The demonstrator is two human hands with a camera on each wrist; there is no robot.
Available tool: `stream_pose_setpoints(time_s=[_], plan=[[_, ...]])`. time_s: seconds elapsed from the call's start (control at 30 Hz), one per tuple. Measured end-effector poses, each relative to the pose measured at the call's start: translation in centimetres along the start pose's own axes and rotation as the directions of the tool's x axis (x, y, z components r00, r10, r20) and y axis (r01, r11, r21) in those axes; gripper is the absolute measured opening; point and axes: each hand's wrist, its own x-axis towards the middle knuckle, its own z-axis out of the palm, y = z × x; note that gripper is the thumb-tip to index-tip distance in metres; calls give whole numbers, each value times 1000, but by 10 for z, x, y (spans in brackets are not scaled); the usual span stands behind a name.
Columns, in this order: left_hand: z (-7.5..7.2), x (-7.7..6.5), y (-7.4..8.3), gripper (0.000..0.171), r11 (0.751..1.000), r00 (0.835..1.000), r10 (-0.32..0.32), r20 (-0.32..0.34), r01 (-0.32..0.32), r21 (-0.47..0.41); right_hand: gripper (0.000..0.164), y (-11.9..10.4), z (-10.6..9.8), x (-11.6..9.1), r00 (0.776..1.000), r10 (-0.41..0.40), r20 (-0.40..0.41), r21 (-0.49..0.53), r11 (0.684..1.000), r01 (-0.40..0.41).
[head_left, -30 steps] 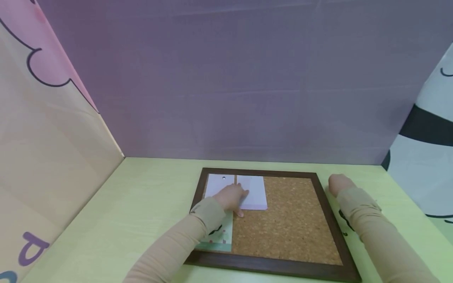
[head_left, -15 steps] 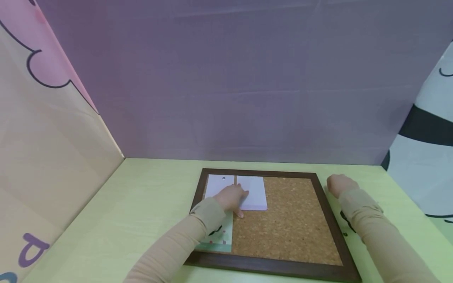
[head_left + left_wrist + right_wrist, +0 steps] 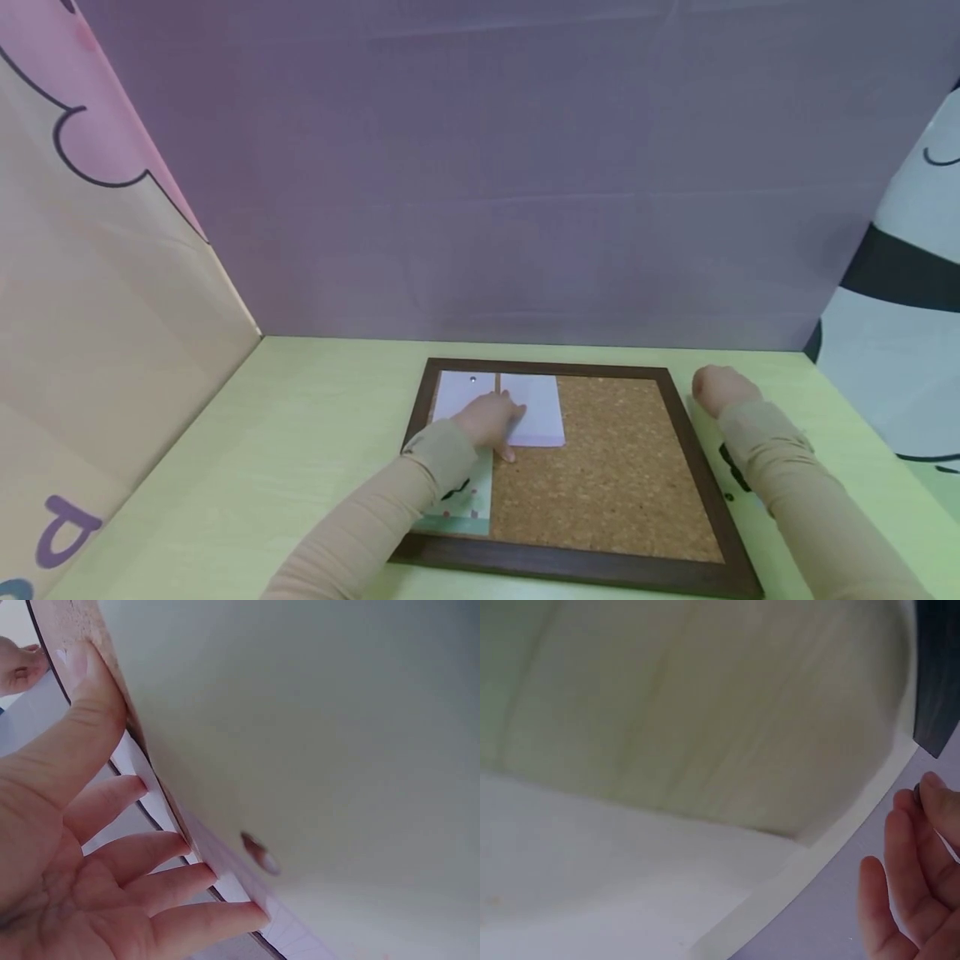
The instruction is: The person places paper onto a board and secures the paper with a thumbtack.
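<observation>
A cork board (image 3: 607, 467) in a dark brown frame lies flat on the table. My left hand (image 3: 491, 418) rests on the board with its fingers spread, touching the white paper (image 3: 536, 408) at the top. In the left wrist view the fingers and thumb (image 3: 90, 697) are extended. A second sheet (image 3: 457, 392), with a small shiny tack (image 3: 473, 379) near its top, lies left of it, partly hidden by my arm. Beyond the right frame edge, my right hand (image 3: 724, 390) pinches a tiny dark thumbtack (image 3: 918, 795) between thumb and finger.
A green-patterned sheet (image 3: 465, 521) lies at the board's lower left, partly under my left sleeve. One small dark round thing (image 3: 729, 497) sits on the table (image 3: 300, 417) right of the frame. A purple wall (image 3: 525, 208) stands behind, with printed panels at both sides.
The right hand has shifted very slightly beside the frame. My left hand stays in place on the paper.
</observation>
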Motion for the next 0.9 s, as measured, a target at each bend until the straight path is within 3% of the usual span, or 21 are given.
stream_pose_setpoints(time_s=[0.37, 0.5, 0.57, 0.7, 0.9], plan=[[-1, -3, 1, 84, 1000, 1000, 4, 0, -4, -1, 19, -3, 0, 3, 998, 12, -64, 60, 998, -8], [-1, -2, 1, 84, 1000, 1000, 2, -2, -2, 3, 22, -4, 0, 5, 996, 31, -89, 174, 985, -15], [0, -2, 1, 84, 1000, 1000, 4, -3, -4, 17, 25, -4, -1, 5, 996, 57, -69, 286, 958, -35], [-1, -1, 2, 83, 999, 1000, 12, -6, -11, 47, 34, -4, -3, 5, 993, 116, 28, 527, 842, -114], [0, 0, 2, 84, 997, 1000, 17, -8, -17, 69, 38, -6, -4, 4, 984, 136, 116, 684, 707, -178]])
